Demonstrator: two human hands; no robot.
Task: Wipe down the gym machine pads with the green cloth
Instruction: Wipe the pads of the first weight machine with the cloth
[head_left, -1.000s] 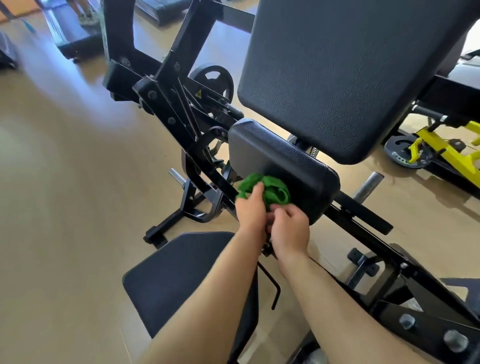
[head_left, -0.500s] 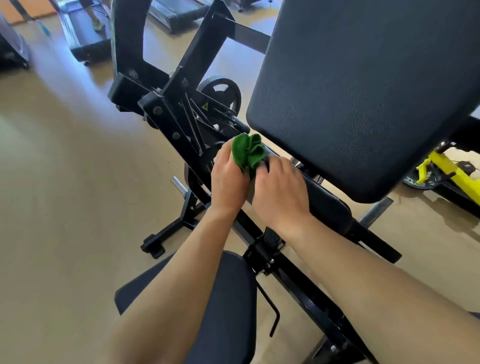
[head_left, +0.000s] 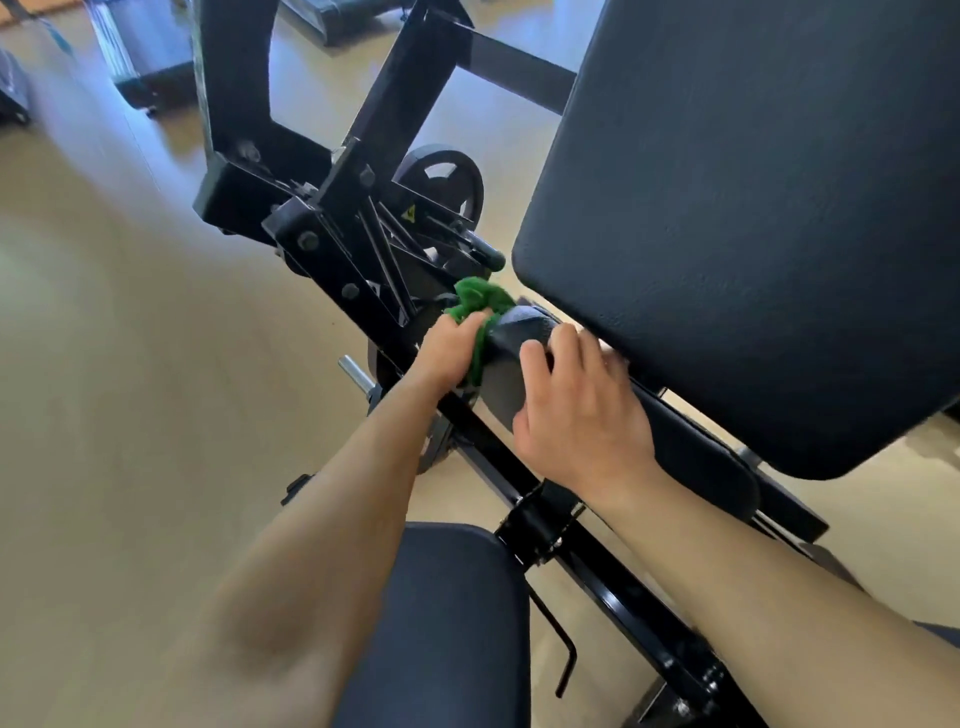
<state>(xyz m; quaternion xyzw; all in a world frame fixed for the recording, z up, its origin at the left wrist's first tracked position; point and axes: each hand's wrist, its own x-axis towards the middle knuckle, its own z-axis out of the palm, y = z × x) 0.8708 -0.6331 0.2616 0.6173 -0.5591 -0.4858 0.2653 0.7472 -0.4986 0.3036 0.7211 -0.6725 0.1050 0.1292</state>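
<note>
Since the limp green cloth (head_left: 480, 301) bunches easily, the left hand's (head_left: 454, 349) grip wads it against the small black vinyl pad's (head_left: 501, 387) end, the right hand (head_left: 582, 421) seemingly clasping that pad.

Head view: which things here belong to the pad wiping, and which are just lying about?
Job: green cloth, left hand gripping it, right hand holding the small pad, big pad, seat pad.
Lying about: weight plate, treadmill.
</note>
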